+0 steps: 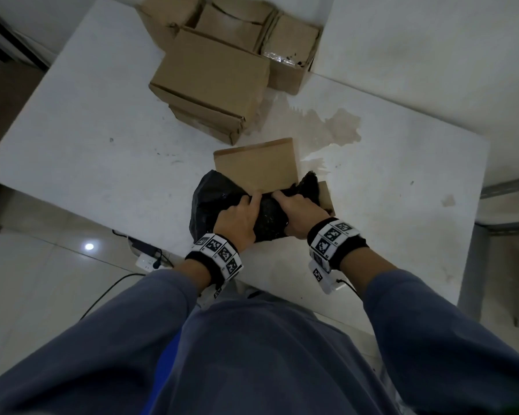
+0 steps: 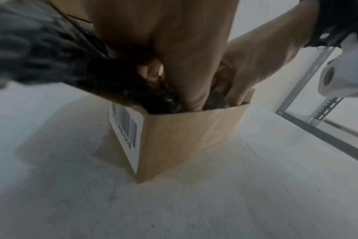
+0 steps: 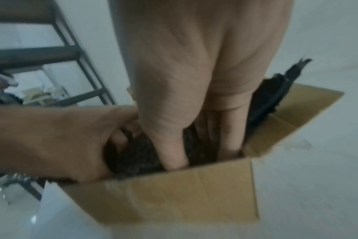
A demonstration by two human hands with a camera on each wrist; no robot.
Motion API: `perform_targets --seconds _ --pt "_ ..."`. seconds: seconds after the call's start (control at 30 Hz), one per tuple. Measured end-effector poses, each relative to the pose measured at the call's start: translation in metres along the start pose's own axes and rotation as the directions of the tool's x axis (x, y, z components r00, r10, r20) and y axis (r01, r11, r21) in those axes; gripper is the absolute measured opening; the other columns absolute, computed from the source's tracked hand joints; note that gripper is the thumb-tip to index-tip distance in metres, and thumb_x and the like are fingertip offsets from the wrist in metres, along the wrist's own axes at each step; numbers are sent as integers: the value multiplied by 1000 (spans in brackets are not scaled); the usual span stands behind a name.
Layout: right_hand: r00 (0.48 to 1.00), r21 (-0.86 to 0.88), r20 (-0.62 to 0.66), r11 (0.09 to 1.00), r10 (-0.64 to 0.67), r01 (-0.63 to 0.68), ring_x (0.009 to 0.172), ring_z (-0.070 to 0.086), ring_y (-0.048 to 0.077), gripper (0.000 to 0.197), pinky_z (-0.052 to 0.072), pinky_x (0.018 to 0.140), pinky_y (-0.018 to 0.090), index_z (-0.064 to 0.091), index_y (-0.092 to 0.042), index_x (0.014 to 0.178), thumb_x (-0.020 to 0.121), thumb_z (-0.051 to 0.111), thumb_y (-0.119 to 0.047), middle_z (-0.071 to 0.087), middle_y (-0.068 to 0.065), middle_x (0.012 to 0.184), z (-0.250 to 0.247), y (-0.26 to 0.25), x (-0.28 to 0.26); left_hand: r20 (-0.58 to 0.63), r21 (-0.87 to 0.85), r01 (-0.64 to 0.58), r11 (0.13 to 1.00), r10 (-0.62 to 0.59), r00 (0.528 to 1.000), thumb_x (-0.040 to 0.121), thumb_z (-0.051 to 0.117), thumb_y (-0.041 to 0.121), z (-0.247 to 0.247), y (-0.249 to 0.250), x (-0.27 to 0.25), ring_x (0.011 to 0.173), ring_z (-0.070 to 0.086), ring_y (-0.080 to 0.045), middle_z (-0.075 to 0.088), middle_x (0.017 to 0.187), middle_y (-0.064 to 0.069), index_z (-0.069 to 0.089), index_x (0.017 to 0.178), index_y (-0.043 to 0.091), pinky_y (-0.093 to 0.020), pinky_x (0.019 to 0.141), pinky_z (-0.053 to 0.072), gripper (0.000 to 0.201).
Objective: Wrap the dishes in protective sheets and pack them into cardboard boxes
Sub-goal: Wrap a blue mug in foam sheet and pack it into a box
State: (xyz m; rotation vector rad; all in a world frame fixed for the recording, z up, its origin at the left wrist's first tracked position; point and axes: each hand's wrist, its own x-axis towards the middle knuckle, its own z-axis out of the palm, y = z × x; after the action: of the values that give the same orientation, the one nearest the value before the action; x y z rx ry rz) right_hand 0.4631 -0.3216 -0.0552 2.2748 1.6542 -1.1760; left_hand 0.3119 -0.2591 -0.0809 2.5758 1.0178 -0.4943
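A small open cardboard box [image 1: 255,163] stands near the front edge of the white table [image 1: 102,145], with its far flap raised. A dish bundle wrapped in a black sheet [image 1: 270,223] sits in the mouth of the box. Loose black sheet [image 1: 210,193] spills over the left side. My left hand [image 1: 246,205] curls its fingers round the left part of the bundle. My right hand [image 3: 200,153] reaches down into the box [image 3: 174,198] with the thumb on the near side and fingers on the far side of the bundle [image 3: 145,158]. A barcode label [image 2: 125,129] is on the box's side.
Several closed cardboard boxes [image 1: 213,82] are stacked at the back of the table. A brownish stain [image 1: 339,127] marks the tabletop behind the open box. A power strip and cables [image 1: 146,260] lie on the floor to the left. A metal shelf frame [image 1: 507,190] stands to the right.
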Motion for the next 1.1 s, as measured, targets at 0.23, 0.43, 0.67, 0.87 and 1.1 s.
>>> perform_targets --seconds 0.23,0.43,0.67,0.87,1.1 --pt "982 -204 -187 979 -25 -14 89 66 37 68 45 62 39 30 -18 144 85 62 -11 64 13 106 14 -3 -4 20 -33 27 999 -26 999 82 67 12 3 0 1 88 63 -32 50 123 -8 18 151 19 -37 60 44 85" --pt "984 -155 -176 988 -22 -6 92 65 39 66 49 66 43 31 -15 143 86 63 -9 63 15 107 12 -4 -4 82 -417 -19 909 58 995 68 73 47 3 -21 5 106 59 -28 57 121 -8 31 140 25 -46 91 52 87" --pt "998 -28 -58 1000 -6 4 96 63 42 62 52 73 44 31 -11 138 85 62 -3 59 21 111 5 -4 -3 50 -309 -85 947 105 993 70 76 56 -1 -22 7 104 62 -31 59 122 -10 32 141 19 -47 85 56 92" --pt "980 134 132 977 146 -164 124 49 41 64 47 101 48 26 -12 151 93 54 -13 42 22 139 -12 -10 -16 17 -205 -71 976 76 997 80 73 43 0 -11 6 95 63 -40 58 120 -13 28 144 14 -49 75 56 83" --pt "947 469 -37 843 318 -265 121 49 40 67 47 94 42 31 -2 144 89 60 -27 45 24 136 20 -22 -22 27 -286 0 958 8 1000 82 71 37 2 -5 1 96 62 -39 55 119 -14 22 146 20 -50 77 55 82"
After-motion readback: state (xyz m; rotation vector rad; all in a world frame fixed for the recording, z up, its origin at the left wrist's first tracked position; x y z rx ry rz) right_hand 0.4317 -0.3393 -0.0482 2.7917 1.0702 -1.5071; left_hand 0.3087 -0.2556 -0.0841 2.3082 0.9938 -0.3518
